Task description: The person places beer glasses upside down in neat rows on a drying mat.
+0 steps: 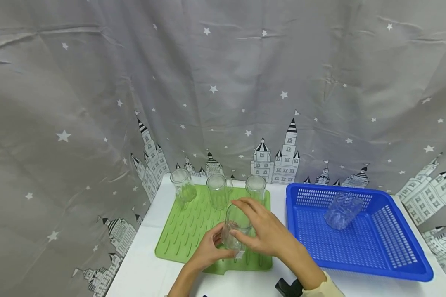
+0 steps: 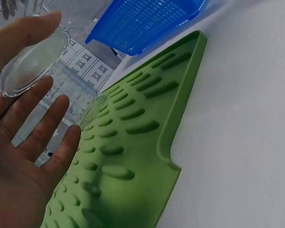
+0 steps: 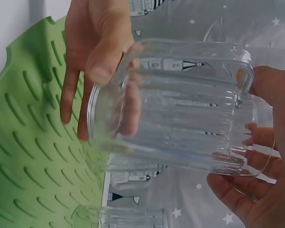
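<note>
A clear ribbed glass [image 1: 237, 227] is held in the air between both hands just above the near right part of the green drying mat [image 1: 186, 231]. The left hand [image 1: 207, 249] comes up from below with its palm toward the glass; its thumb curls over the rim of the thick base and its fingers lie loosely spread behind that end, so it holds the glass at the base. The right hand [image 1: 264, 229] reaches in from the right with the wrist raised, fingers arched over the top, the thumb and fingertips pinching the open rim at the other end. In the right wrist view the glass [image 3: 173, 102] lies on its side, its long axis running roughly level from one hand to the other, base toward the left hand [image 3: 97, 52] and mouth toward the right hand [image 3: 256, 185]; from the head view it looks tilted rather than fully flat. The left wrist view shows the round base [image 2: 33, 61] against the left fingers [image 2: 35, 102]. Three more glasses [image 1: 218, 190] stand in a row along the far edge of the mat. To the right, on the white counter [image 1: 141, 272], sits a blue basket [image 1: 405, 264] with another glass [image 1: 342, 209] lying in it.
</note>
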`<control>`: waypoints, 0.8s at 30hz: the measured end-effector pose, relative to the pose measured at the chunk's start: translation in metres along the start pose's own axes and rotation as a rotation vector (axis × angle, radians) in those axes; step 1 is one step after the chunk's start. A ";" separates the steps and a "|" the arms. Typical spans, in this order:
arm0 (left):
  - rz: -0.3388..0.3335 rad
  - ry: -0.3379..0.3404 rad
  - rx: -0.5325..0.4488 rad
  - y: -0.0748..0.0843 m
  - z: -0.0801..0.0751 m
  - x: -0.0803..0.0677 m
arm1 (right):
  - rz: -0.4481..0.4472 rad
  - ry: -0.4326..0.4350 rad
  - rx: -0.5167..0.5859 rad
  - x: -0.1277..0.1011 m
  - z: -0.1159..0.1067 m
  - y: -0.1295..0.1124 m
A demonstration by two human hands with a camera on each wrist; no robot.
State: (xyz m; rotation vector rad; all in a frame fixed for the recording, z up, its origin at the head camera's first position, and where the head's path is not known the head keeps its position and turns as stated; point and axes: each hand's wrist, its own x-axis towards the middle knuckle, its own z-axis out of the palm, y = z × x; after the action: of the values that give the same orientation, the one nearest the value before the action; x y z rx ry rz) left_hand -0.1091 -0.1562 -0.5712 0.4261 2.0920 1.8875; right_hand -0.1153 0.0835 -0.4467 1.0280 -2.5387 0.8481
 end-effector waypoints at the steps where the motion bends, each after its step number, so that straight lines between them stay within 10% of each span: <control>1: -0.001 0.013 0.005 0.001 -0.002 -0.001 | 0.004 0.002 -0.003 0.000 -0.001 0.001; 24: 0.283 0.216 -0.133 0.017 -0.026 -0.009 | 0.282 -0.139 0.146 -0.020 -0.008 0.025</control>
State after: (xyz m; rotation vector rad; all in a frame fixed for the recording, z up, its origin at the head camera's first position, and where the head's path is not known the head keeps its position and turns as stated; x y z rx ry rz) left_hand -0.1115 -0.1819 -0.5518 0.5326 2.1118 2.3128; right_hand -0.1186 0.1140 -0.4594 0.8037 -2.8203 1.0855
